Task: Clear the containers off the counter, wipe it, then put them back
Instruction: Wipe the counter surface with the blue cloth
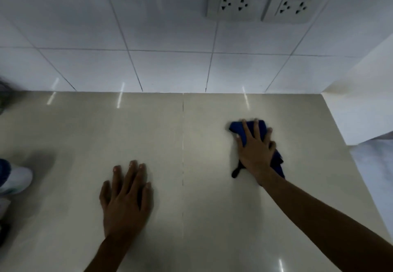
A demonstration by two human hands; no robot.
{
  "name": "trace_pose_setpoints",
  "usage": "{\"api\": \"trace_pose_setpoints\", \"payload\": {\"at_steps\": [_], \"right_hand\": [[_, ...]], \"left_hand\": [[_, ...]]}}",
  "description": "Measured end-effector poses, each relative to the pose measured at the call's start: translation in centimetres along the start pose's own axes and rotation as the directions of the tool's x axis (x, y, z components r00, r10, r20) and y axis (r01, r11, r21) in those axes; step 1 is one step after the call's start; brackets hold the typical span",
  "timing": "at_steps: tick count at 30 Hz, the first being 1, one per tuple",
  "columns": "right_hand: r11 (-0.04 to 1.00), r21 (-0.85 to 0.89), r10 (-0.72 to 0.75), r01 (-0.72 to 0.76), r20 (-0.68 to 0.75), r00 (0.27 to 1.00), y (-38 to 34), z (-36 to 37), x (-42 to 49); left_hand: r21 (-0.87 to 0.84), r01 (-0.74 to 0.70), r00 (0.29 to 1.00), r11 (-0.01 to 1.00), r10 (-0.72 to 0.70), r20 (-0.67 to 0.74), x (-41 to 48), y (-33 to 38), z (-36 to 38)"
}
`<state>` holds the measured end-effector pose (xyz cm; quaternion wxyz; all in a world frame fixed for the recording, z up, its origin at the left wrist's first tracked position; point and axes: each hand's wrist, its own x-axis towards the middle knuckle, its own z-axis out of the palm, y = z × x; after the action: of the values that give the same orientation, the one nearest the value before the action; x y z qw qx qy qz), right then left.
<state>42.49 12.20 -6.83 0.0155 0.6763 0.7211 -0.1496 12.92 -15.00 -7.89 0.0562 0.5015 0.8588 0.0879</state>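
A glossy beige tiled counter (85, 135) fills the lower part of the view. My right hand (255, 148) lies flat on a dark blue cloth (238, 128) and presses it onto the counter's right half, fingers spread over it. The cloth's ends stick out beyond the fingertips and beside the wrist. My left hand (125, 199) rests palm down on the bare counter near the middle, fingers apart, holding nothing. A white container with a blue part (12, 178) shows blurred at the left edge.
A white tiled wall (148, 37) rises behind the counter, with two double sockets (265, 3) at upper right. A white side wall or cabinet (361, 112) bounds the counter on the right. A dark blurred object (3, 93) sits at the far left edge.
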Motion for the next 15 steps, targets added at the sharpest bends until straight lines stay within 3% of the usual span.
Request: {"api": "trace_pose_setpoints", "payload": {"at_steps": [3,7,12,15], "right_hand": [[0.985,-0.015,-0.173,0.173,0.007,0.985,-5.8,1.2,0.5],[0.89,-0.075,-0.447,0.45,0.054,0.893,-9.5,3.6,-5.0],[0.798,-0.085,-0.591,0.597,0.086,0.802,-4.6,5.1,-13.3],[0.813,-0.119,-0.564,0.57,0.08,0.822,1.7,4.5,-15.0]], "left_hand": [[-0.015,-0.005,1.0,1.0,0.005,-0.017,0.0,0.1,-0.2],[-0.01,-0.028,0.999,1.0,0.027,-0.032,-0.3,0.6,-0.5],[0.019,-0.017,0.999,1.0,0.017,-0.037,-0.7,0.8,-0.7],[0.013,-0.003,0.998,1.0,0.004,-0.056,-0.7,0.8,-0.7]]}}
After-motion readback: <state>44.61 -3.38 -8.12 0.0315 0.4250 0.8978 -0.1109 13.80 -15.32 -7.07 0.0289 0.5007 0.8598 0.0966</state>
